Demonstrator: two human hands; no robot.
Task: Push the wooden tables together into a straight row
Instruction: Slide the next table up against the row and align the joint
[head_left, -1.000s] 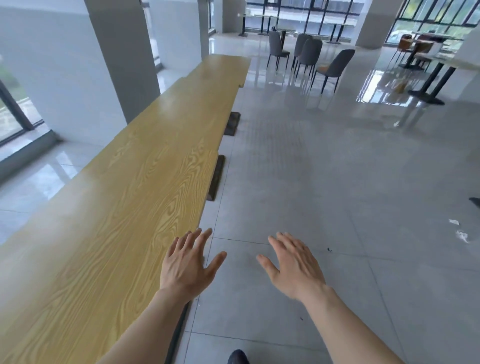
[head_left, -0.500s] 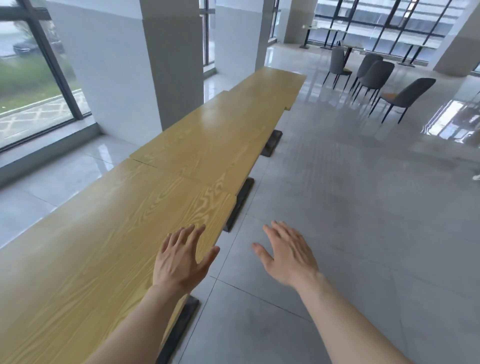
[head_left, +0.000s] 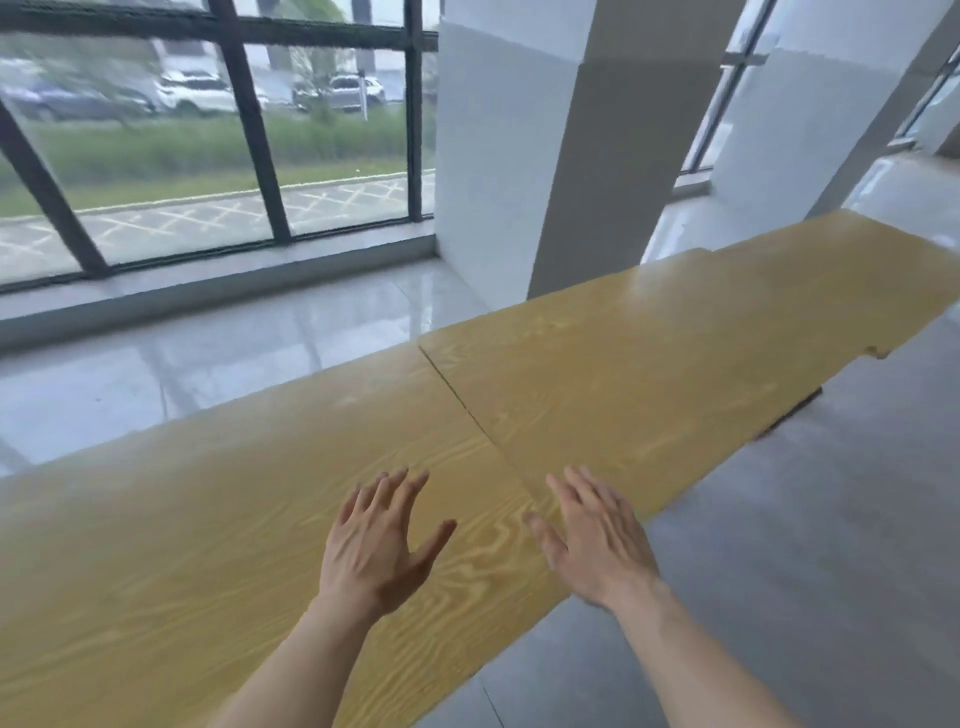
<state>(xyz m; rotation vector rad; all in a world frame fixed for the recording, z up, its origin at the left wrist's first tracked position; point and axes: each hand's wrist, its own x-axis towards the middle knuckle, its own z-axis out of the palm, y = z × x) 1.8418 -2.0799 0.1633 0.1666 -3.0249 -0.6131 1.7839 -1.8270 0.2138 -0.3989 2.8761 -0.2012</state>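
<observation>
Several wooden tables stand end to end, running from the lower left to the upper right. The nearest table (head_left: 208, 545) fills the lower left. It meets the second table (head_left: 649, 374) at a thin dark seam, and the second table's near edge juts a little further towards me. A third table (head_left: 841, 260) follows at the far right, also slightly offset. My left hand (head_left: 376, 545) hovers open over the nearest table with fingers spread. My right hand (head_left: 597, 540) is open too, over the near edge right by the seam. Neither hand holds anything.
A white and grey pillar (head_left: 545, 156) stands just behind the second table. A second pillar (head_left: 810, 104) is further right. Large dark-framed windows (head_left: 208, 130) line the far wall. Glossy grey floor tiles (head_left: 805, 545) spread to my right. A dark table foot (head_left: 795, 415) shows under the second table.
My view has swung left towards the windows, so the row now runs across the frame. Both hands, earlier beside the table's edge, are now over the tabletop near the seam.
</observation>
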